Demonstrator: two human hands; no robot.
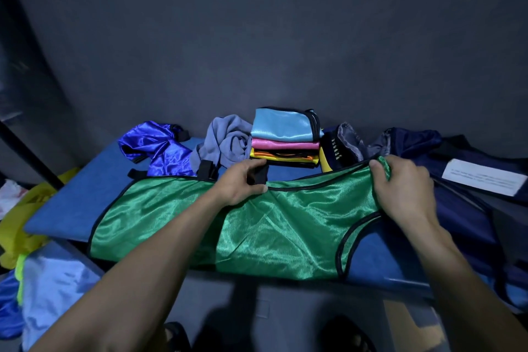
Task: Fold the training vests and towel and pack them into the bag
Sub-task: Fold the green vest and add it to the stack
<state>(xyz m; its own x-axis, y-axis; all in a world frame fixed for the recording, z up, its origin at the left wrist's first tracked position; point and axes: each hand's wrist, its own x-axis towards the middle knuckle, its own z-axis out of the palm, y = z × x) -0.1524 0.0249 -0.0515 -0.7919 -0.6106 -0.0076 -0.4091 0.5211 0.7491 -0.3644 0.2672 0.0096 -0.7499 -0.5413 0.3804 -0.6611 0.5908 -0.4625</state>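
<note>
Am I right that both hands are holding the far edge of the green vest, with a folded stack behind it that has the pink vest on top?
Not quite. Both hands, left hand and right hand, do hold the far edge of the green vest, and the folded stack sits behind it, but the head view shows the light blue vest on top; the pink vest lies just under it.

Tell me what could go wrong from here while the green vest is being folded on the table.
1. The green vest hangs over the near table edge; the shiny cloth may slide off when either hand lets go.
2. The left hand works close to the folded stack; a push forward could topple it.
3. The right hand pinches only a corner, so the fold may come out crooked.
</note>
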